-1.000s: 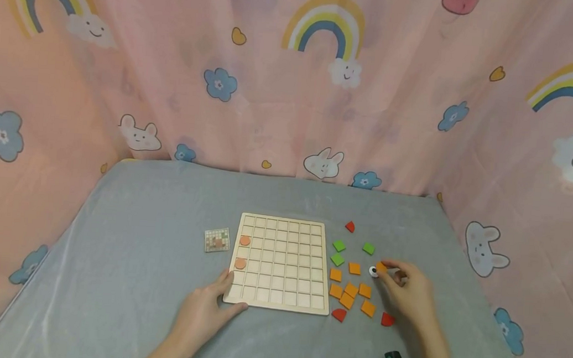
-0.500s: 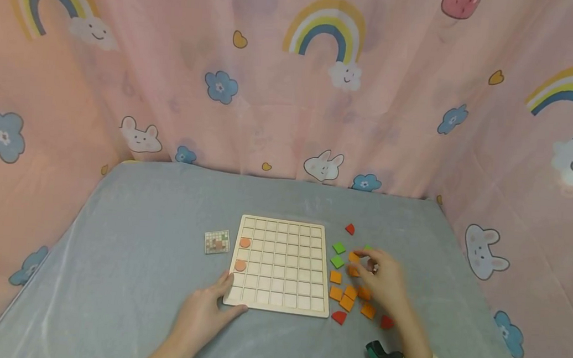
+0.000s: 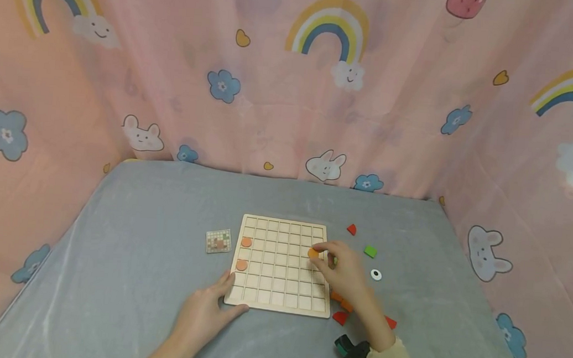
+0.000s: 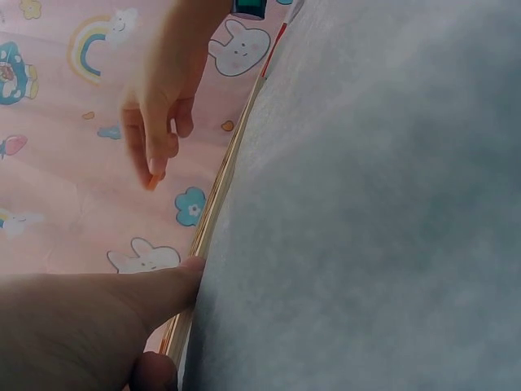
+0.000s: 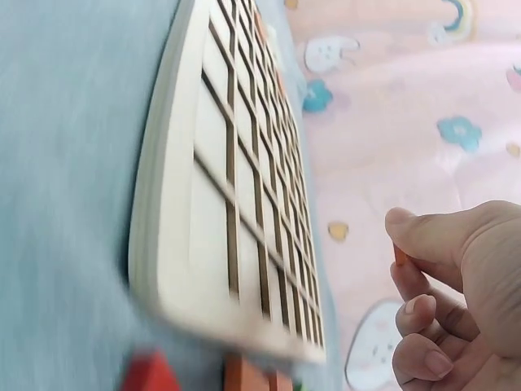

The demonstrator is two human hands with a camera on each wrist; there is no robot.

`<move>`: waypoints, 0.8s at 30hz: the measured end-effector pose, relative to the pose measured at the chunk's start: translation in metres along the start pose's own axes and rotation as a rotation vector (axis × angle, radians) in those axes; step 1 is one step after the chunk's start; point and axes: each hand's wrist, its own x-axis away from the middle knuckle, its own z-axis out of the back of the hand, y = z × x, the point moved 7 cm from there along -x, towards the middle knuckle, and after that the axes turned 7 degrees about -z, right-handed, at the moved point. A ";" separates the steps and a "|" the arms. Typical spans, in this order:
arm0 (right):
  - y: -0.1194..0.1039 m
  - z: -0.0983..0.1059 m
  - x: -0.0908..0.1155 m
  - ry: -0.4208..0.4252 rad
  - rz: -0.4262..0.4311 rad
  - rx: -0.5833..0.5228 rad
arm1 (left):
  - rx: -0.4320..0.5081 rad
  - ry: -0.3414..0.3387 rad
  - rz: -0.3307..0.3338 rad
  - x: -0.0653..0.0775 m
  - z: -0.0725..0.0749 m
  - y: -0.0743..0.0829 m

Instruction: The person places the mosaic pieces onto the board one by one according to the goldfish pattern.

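Observation:
A pale wooden grid board [image 3: 280, 264] lies on the grey cloth, with two orange-pink discs [image 3: 246, 242] in its left column. My left hand [image 3: 199, 311] rests at the board's front-left corner, its thumb straight along the front edge and its fingers touching the left edge. Over the board's right side, my right hand [image 3: 342, 269] pinches a small orange tile [image 3: 313, 253] between thumb and fingertips. The right wrist view shows that tile [image 5: 400, 256] edge-on, raised off the board; its full outline is hidden by the fingers.
Left of the board lies a small pattern card [image 3: 218, 241]. To its right are red quarter-round pieces [image 3: 340, 317], a green tile [image 3: 370, 252], a white ring with a dark centre [image 3: 376, 274] and orange tiles [image 3: 347, 305], partly covered by the right arm.
My right hand has moved left with the orange tile, from among the loose pieces to over the board's right side. The white ring is uncovered again. My left hand stays put.

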 end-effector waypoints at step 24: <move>-0.061 -0.089 0.014 -0.258 0.090 -0.062 | 0.003 -0.014 -0.008 0.000 0.001 0.002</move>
